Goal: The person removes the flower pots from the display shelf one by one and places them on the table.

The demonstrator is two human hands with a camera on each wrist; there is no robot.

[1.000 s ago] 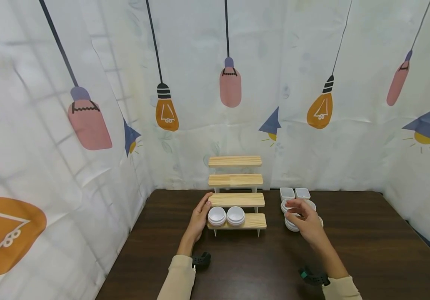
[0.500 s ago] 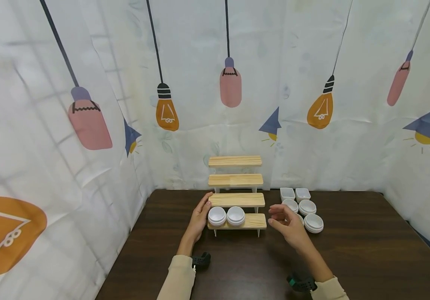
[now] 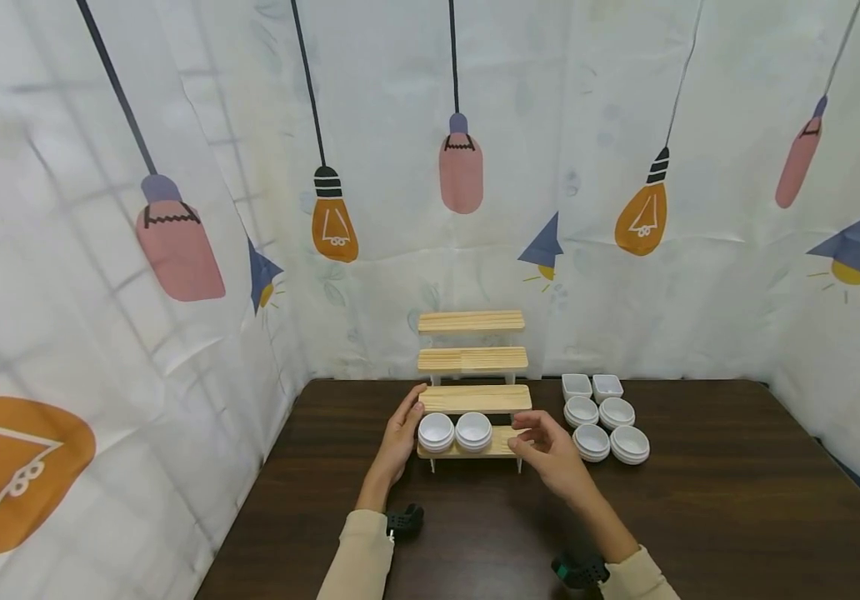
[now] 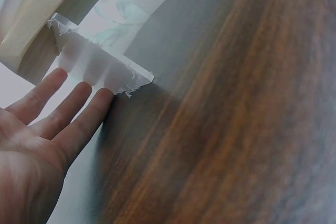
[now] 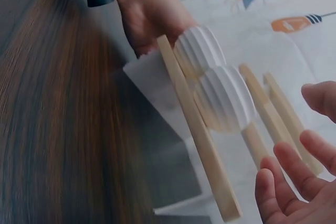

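A four-step stand with pale wooden shelves stands towards the back of the table. Two stacks of round white bowls, the left stack and the right stack, sit on its lowest shelf. At the stand's left side is my left hand, its straight fingertips against the translucent side support in the left wrist view. My right hand hovers by the right end of the lowest shelf, fingers loosely bent. In the right wrist view, thumb and fingers are apart with nothing between them.
Right of the stand, several white dishes stand in two columns on the dark wooden table: square dishes at the back, round stacked bowls in front. A curtain printed with lamps hangs behind and at both sides.
My right hand has moved left from above the dishes to the right end of the lowest shelf, uncovering the round bowls. My left hand has stayed at the stand's left side.
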